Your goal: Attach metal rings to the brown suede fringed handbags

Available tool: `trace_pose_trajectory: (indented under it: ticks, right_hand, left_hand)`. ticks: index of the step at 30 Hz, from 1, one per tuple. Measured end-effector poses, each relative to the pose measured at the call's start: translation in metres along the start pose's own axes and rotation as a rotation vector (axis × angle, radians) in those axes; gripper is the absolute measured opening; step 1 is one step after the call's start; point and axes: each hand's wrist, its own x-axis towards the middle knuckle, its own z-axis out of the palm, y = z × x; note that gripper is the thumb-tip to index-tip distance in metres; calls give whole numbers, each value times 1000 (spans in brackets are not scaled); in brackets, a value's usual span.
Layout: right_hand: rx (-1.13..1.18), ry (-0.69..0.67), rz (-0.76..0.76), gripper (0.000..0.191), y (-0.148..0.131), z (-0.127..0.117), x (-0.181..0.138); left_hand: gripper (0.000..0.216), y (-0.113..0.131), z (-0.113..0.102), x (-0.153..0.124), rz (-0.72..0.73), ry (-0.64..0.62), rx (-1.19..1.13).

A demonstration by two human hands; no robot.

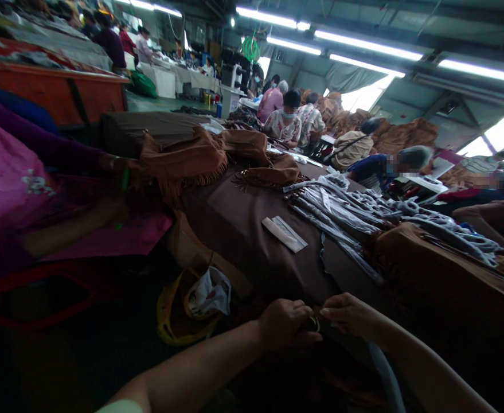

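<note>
Near the bottom centre, my left hand [286, 324] is closed with a small pale-gold ring-shaped piece [317, 324] at its fingertips. Facing it, my right hand [351, 312] has its fingers pinched together; what is between them is too dark and small to make out. A grey wrapped strap [384, 373] hangs below my right forearm. Both hands are at the near edge of a table covered in dark brown cloth [238, 229]. Dark brown material under my hands is mostly lost in shadow.
Brown fringed bags [183, 154] and a pile of plastic-wrapped straps [342, 209] lie on the table, with a flat clear packet [284, 233]. A yellow-rimmed basket [162, 321] stands below left. A co-worker in a pink apron [11, 172] handles a fringed bag; several people sit beyond.
</note>
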Motion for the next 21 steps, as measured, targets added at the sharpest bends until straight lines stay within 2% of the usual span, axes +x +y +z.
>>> trace_pose_trajectory:
  ticks: [6, 14, 18, 21]
  right_hand:
    - [67, 19, 38, 43, 3, 2, -4]
    - [131, -4, 5, 39, 17, 0, 0]
    - [-9, -92, -81, 47, 14, -4, 2]
    - [-159, -162, -202, 47, 8, -7, -1]
  left_hand:
    - [46, 2, -2, 1, 7, -13, -5]
    - [46, 3, -4, 1, 13, 0, -38]
    - [45, 2, -5, 1, 3, -9, -42]
    - [45, 0, -5, 0, 0, -18, -52]
